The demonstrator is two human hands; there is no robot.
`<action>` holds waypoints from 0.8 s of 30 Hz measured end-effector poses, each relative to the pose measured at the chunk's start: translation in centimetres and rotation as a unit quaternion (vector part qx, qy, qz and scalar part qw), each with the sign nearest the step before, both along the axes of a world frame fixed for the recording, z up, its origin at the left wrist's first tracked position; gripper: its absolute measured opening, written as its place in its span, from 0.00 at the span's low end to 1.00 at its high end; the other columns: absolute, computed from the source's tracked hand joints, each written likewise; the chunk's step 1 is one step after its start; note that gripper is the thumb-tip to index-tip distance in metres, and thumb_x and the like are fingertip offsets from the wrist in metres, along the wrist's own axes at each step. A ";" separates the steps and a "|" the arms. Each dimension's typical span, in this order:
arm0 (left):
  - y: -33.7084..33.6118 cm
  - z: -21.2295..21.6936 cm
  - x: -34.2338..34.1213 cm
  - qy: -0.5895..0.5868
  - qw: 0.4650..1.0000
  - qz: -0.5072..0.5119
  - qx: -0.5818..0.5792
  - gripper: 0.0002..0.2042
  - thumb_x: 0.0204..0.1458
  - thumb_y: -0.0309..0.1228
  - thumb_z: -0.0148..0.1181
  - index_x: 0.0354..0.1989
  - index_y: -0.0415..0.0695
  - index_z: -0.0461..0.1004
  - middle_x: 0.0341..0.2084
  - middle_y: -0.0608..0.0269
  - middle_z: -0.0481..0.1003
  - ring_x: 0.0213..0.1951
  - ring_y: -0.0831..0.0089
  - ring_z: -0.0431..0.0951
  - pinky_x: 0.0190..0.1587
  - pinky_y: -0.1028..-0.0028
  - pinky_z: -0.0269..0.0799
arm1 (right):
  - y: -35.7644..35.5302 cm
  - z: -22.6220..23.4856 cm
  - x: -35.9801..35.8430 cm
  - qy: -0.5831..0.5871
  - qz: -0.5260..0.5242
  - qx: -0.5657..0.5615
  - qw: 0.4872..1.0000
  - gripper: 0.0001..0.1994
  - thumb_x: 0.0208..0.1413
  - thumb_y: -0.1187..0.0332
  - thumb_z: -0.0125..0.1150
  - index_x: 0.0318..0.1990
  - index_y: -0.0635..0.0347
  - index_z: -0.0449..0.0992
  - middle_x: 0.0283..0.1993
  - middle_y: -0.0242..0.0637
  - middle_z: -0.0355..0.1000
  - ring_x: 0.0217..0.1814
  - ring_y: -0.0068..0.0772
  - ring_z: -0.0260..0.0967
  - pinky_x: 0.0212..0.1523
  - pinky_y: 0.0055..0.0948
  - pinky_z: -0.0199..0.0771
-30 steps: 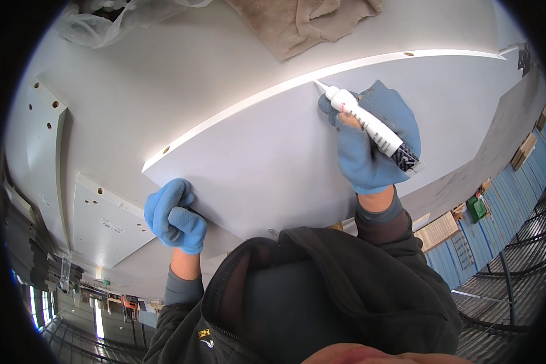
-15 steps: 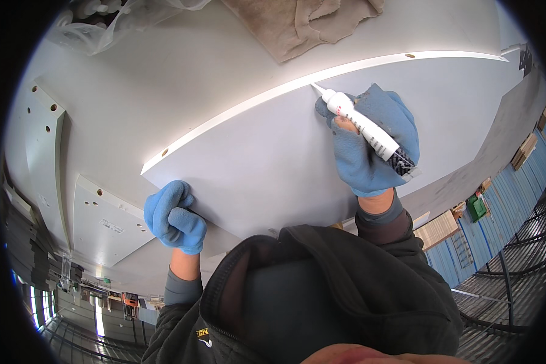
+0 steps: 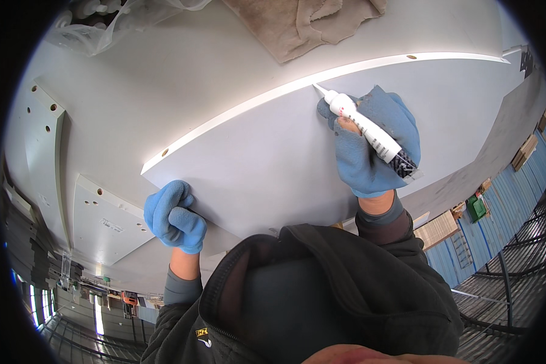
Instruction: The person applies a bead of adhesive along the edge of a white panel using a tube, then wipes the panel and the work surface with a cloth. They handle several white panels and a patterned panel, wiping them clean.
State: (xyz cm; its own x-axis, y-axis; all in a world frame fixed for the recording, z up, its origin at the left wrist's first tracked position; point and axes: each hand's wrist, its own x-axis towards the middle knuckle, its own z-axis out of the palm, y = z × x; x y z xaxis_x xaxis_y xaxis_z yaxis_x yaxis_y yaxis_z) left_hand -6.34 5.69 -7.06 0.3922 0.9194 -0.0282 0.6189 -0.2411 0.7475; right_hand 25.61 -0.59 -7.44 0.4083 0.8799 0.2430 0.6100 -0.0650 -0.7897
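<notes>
My right hand (image 3: 385,130), in a blue glove with bare skin showing at a fingertip, is wrapped round a white squeeze tube (image 3: 370,131). Its crimped end is dark and patterned, and its narrow nozzle tip meets the white long edge of a grey panel (image 3: 255,164). Round holes show toward both ends of that edge. At the panel's left end is my gloved left hand (image 3: 176,217), fingers curled closed. Whether anything lies inside those fingers is hidden.
A brown cloth (image 3: 303,24) lies beyond the panel. Clear plastic bagging (image 3: 97,36) with white pieces sits at the far left. Two drilled panels, one long (image 3: 45,142) and one shorter (image 3: 109,221), are on the left. A green container (image 3: 476,208) shows at right.
The tube and my right hand have shifted very slightly to the right, the nozzle staying at the panel's edge. My left hand has kept its place.
</notes>
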 end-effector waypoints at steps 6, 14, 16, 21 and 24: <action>0.1 -0.1 -0.1 -0.003 1.000 0.000 -0.006 0.19 0.70 0.40 0.49 0.38 0.36 0.80 0.20 0.63 0.76 0.24 0.71 0.72 0.32 0.72 0.66 | -0.1 -0.3 0.0 0.006 -0.002 0.011 1.000 0.18 0.47 0.72 0.79 0.45 0.61 0.78 0.36 0.38 0.81 0.28 0.33 0.73 0.33 0.28 0.72; 0.0 -0.2 -0.1 -0.010 1.000 0.001 -0.002 0.18 0.69 0.39 0.49 0.39 0.36 0.80 0.20 0.63 0.76 0.24 0.71 0.72 0.32 0.72 0.66 | -0.1 0.1 -0.1 -0.008 -0.009 -0.007 1.000 0.18 0.48 0.72 0.78 0.45 0.61 0.78 0.36 0.38 0.81 0.29 0.32 0.74 0.32 0.28 0.72; 0.0 -0.2 -0.2 -0.011 1.000 -0.001 0.000 0.18 0.69 0.39 0.50 0.39 0.36 0.80 0.20 0.63 0.76 0.24 0.71 0.72 0.32 0.72 0.66 | 0.0 0.2 -0.1 -0.008 -0.010 -0.003 1.000 0.18 0.48 0.72 0.78 0.46 0.61 0.78 0.36 0.38 0.81 0.29 0.32 0.74 0.33 0.28 0.72; -0.1 -0.3 -0.3 -0.015 1.000 -0.003 0.000 0.17 0.69 0.38 0.50 0.40 0.36 0.80 0.21 0.63 0.77 0.25 0.71 0.73 0.33 0.72 0.67 | 0.1 0.1 -0.1 -0.013 -0.011 0.015 1.000 0.19 0.47 0.73 0.78 0.46 0.61 0.78 0.37 0.38 0.81 0.29 0.32 0.74 0.33 0.28 0.73; -0.1 -0.2 -0.4 -0.016 1.000 -0.007 -0.002 0.16 0.69 0.37 0.50 0.40 0.36 0.80 0.22 0.62 0.77 0.25 0.71 0.73 0.33 0.72 0.67 | 0.1 0.3 -0.1 -0.012 -0.013 0.003 1.000 0.19 0.47 0.74 0.78 0.46 0.61 0.78 0.37 0.39 0.81 0.29 0.32 0.74 0.34 0.28 0.73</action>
State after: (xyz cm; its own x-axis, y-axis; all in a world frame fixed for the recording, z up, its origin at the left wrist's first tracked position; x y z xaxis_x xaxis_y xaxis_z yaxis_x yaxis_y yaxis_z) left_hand -6.70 5.57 -7.30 0.4050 0.9141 -0.0201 0.5917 -0.2453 0.7679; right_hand 25.49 -0.53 -7.17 0.4258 0.8672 0.2583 0.6263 -0.0765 -0.7758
